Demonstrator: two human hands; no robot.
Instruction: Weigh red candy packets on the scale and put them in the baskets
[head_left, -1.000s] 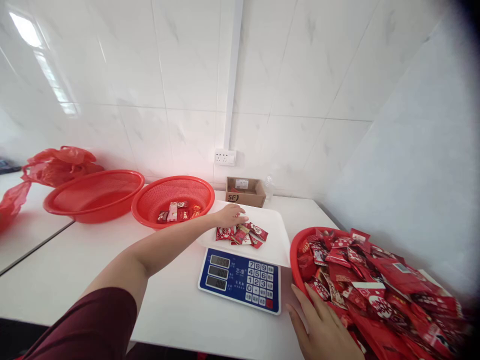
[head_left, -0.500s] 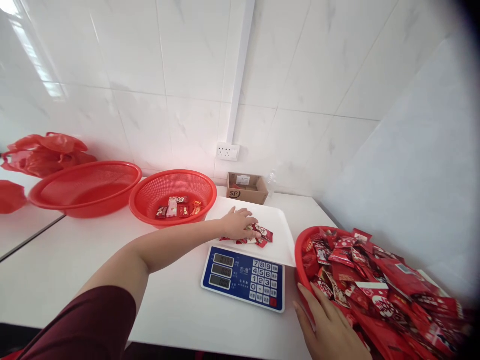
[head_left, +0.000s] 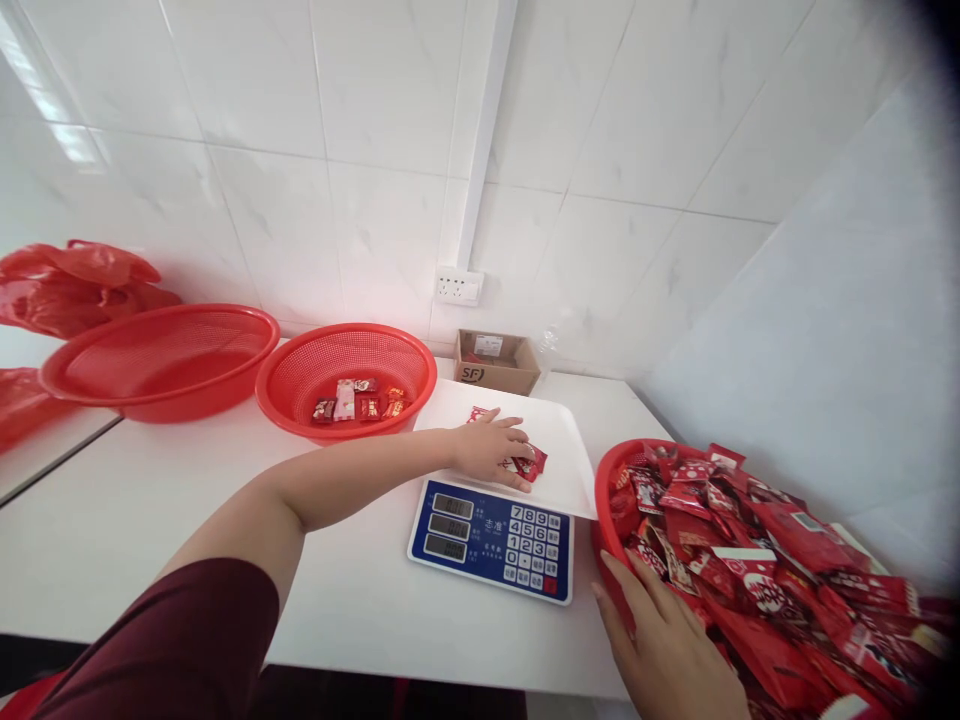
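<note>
My left hand [head_left: 491, 450] reaches over the white tray [head_left: 574, 440] of a digital scale [head_left: 491, 540], palm down with its fingers spread. Red candy packets [head_left: 534, 462] lie under and beside its fingertips, partly hidden by them. Another small red packet [head_left: 478, 412] shows on the tray just behind the hand. At the lower right, my right hand [head_left: 667, 645] rests on the near rim of a red basket [head_left: 611, 470], its fingers stretched out and thumb apart. Red snack packets [head_left: 761, 580] fill that basket.
A red mesh basket [head_left: 345, 345] with several small packets stands left of the scale. Farther left are another red basket [head_left: 169, 335] and red plastic bags [head_left: 82, 285]. An open cardboard box [head_left: 495, 375] sits by the tiled wall, below a power socket [head_left: 459, 287].
My left hand has shifted slightly right and toward me over the tray, its fingers more spread. A packet behind it has come into sight. My right hand stays on the basket rim.
</note>
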